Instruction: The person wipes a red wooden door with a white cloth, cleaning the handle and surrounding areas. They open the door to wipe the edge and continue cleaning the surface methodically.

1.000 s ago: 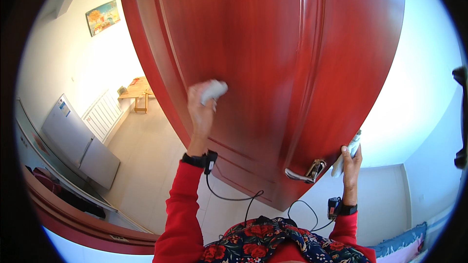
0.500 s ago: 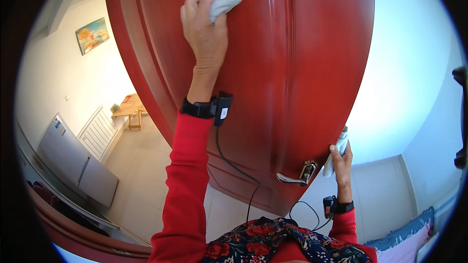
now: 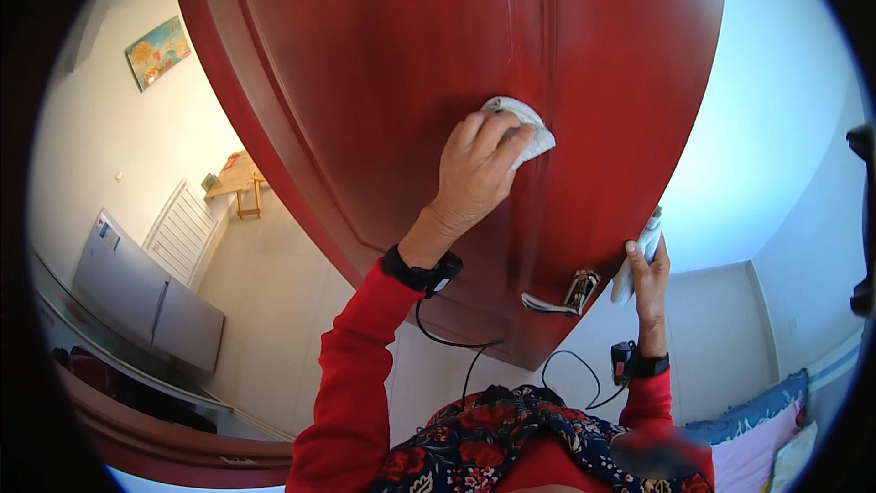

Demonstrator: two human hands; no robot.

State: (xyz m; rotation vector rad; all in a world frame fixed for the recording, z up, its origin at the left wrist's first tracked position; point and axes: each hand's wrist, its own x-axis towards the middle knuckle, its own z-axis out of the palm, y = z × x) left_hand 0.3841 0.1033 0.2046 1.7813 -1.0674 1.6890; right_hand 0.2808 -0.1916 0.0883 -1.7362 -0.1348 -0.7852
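Observation:
A tall red door (image 3: 411, 55) with raised panel moulding fills the middle of the view. Against its face, my left hand (image 3: 479, 164) presses a white cloth (image 3: 531, 123), fingers curled over it beside the vertical moulding. My right hand (image 3: 648, 278) is at the door's right edge, closed round another whitish cloth (image 3: 651, 234) that looks rolled or folded. Just left of that hand sits a metal door handle (image 3: 557, 306). Part of the right fingers is hidden behind the cloth.
Black cables (image 3: 584, 374) run from my wrist bands toward my body. On the left are a grey fridge (image 3: 146, 297), a white radiator (image 3: 182, 233) and a small wooden table (image 3: 239, 178). Bedding (image 3: 753, 438) lies at the lower right, near the wall.
My left hand has moved down and to the right across the door with its cloth. The right hand still grips its cloth at the door edge; the view has shifted slightly.

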